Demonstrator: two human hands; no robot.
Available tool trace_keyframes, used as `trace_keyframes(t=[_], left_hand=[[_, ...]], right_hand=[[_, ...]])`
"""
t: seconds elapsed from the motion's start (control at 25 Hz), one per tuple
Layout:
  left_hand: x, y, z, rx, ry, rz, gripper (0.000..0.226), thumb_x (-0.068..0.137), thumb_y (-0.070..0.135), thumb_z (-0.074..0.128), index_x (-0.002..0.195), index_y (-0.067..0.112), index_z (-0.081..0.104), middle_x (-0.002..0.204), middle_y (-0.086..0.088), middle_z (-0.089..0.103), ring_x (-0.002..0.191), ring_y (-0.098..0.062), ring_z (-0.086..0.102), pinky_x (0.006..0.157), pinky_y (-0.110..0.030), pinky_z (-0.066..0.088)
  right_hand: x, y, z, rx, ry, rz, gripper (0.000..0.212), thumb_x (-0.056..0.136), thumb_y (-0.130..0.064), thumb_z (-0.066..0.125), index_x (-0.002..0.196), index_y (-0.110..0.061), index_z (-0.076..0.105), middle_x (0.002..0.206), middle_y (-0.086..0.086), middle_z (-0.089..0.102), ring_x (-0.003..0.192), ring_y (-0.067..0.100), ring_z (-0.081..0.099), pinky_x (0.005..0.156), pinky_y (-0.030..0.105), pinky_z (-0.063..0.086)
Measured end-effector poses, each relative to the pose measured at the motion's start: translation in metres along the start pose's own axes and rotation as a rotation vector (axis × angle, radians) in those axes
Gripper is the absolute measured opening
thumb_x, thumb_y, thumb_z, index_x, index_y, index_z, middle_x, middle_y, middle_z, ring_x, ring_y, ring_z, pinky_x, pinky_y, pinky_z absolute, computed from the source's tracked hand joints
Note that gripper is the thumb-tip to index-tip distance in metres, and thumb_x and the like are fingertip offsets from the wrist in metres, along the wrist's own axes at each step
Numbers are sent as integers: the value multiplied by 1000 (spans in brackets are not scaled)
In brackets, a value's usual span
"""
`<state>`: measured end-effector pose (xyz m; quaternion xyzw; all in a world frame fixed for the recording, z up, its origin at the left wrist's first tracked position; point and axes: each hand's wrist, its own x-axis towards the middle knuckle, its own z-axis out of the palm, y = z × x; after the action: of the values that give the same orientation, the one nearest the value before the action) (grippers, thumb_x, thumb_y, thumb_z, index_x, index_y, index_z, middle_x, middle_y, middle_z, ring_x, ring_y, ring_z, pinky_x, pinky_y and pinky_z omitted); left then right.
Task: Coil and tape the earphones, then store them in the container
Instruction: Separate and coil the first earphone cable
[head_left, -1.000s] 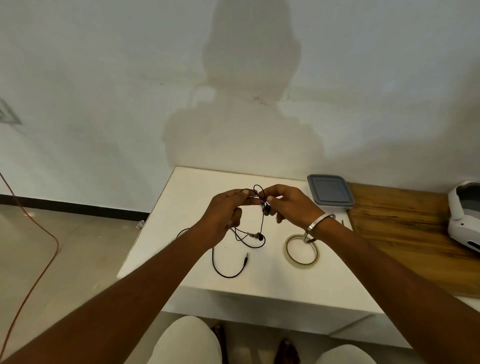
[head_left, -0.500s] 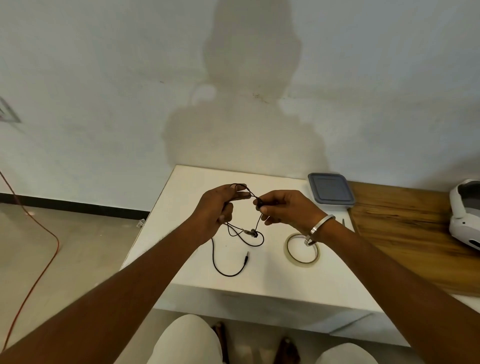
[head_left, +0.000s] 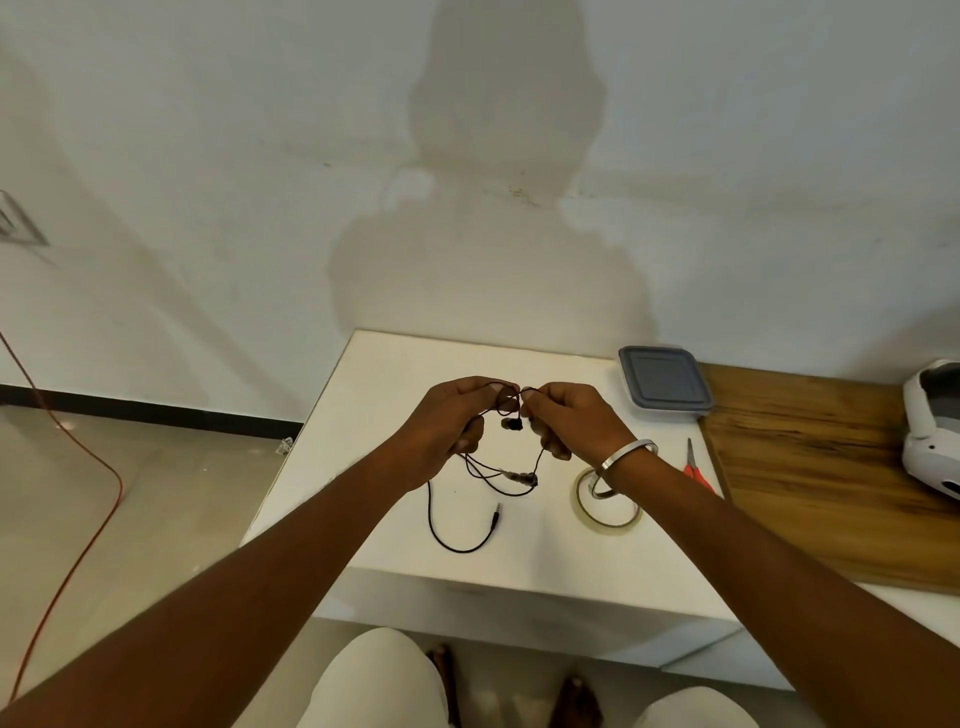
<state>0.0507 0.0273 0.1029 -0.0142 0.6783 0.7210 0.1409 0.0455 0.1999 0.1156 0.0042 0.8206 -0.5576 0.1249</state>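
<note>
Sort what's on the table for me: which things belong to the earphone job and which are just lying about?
Belong to the job:
- earphones, cable pinched in both the left hand and the right hand
- roll of clear tape
- lidded container
- scissors, likely for cutting the tape

Just lying about:
- white headset on the wooden board
- orange cable on the floor

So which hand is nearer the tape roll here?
Right. The right hand is just above and behind the tape roll, its wrist over the roll; the left hand is farther off to the left.
</note>
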Motion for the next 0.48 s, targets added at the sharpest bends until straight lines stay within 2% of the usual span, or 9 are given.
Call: trace_keyframes(t=[0.2, 0.24, 0.32, 0.4, 0.48], left_hand=[[0, 1, -2, -22, 54, -8, 25, 98, 23, 50, 107, 11, 70, 104, -7, 71, 39, -11, 29, 49, -22, 31], [1, 1, -3, -32, 73, -12, 26, 98, 26, 50, 107, 12, 71, 103, -7, 71, 39, -11, 30, 49, -22, 31], [1, 1, -5, -53, 92, -17, 29, 99, 29, 48, 108, 12, 70, 98, -4, 68, 41, -11, 33, 50, -22, 32], [2, 0, -6, -71, 92, -24, 31, 100, 29, 47, 107, 10, 70, 97, -1, 66, 43, -12, 35, 52, -23, 34], [1, 0, -4, -76, 79, -28, 31, 100, 29, 47, 103, 8, 70, 97, 0, 66, 44, -12, 37, 54, -23, 36]], right_hand=[[-4, -1, 0, 162, -103, 22, 10, 92, -14, 50, 88, -9, 59, 76, 7, 66, 53, 17, 53, 46, 24, 37], [-4, 1, -2, 121, -155, 3, 13, 90, -6, 48, 87, -11, 60, 80, 7, 65, 56, 16, 53, 47, 24, 37], [-2, 7, -3, -82, -210, -53, 37, 79, 9, 42, 83, -17, 67, 90, 4, 63, 60, 18, 52, 46, 23, 36], [1, 12, -1, -296, -93, -133, 50, 74, 13, 39, 83, -24, 71, 95, -1, 61, 63, 18, 51, 45, 19, 38], [4, 12, 1, -371, 64, -223, 38, 84, 4, 44, 92, -23, 69, 92, -6, 60, 69, 14, 55, 52, 11, 41]])
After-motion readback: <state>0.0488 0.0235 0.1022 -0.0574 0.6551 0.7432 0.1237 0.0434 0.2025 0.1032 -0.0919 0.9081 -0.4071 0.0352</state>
